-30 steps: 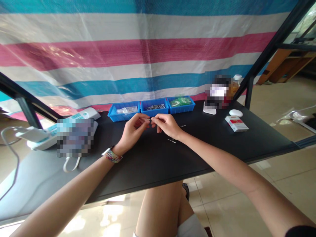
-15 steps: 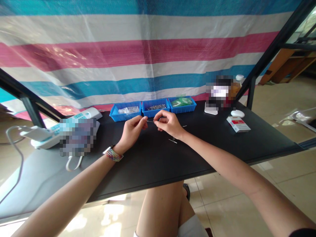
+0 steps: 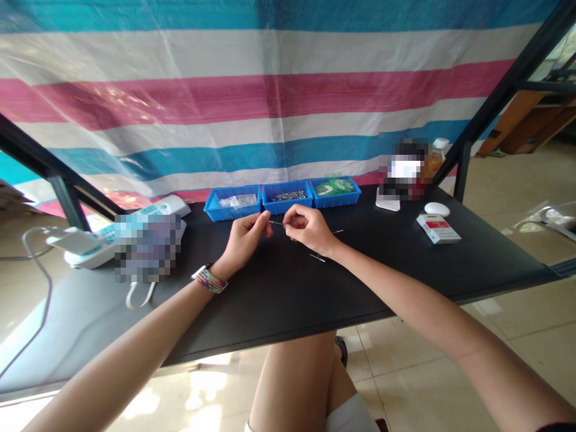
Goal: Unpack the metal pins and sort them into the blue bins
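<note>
A thin, silvery pin (image 3: 276, 222) stretches nearly level between the left hand (image 3: 244, 240) and right hand (image 3: 311, 230).

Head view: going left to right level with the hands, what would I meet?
Long white plastic power strip, left hand's fingers, thin silvery rod, right hand's fingers, rectangular white-and-red box.
</note>
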`<action>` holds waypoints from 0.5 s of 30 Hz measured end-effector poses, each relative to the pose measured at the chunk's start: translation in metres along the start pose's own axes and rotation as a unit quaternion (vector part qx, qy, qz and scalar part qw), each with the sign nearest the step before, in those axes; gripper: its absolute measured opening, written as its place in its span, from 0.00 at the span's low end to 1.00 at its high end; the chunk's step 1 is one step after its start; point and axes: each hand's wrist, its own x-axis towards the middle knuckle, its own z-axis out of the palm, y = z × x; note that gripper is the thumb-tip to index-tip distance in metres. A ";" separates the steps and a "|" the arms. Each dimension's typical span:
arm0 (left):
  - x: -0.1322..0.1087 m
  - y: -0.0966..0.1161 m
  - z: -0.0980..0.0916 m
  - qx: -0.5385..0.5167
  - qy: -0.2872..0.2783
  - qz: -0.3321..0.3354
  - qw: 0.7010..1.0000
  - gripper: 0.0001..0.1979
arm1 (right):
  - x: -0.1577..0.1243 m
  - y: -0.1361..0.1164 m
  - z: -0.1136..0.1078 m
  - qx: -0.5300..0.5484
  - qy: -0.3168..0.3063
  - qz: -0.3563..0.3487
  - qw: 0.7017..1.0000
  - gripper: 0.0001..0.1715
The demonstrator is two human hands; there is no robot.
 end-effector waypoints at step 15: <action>-0.024 0.018 0.018 0.197 -0.304 0.257 0.896 0.22 | 0.049 0.012 -0.043 -0.225 0.162 -0.094 0.956 0.10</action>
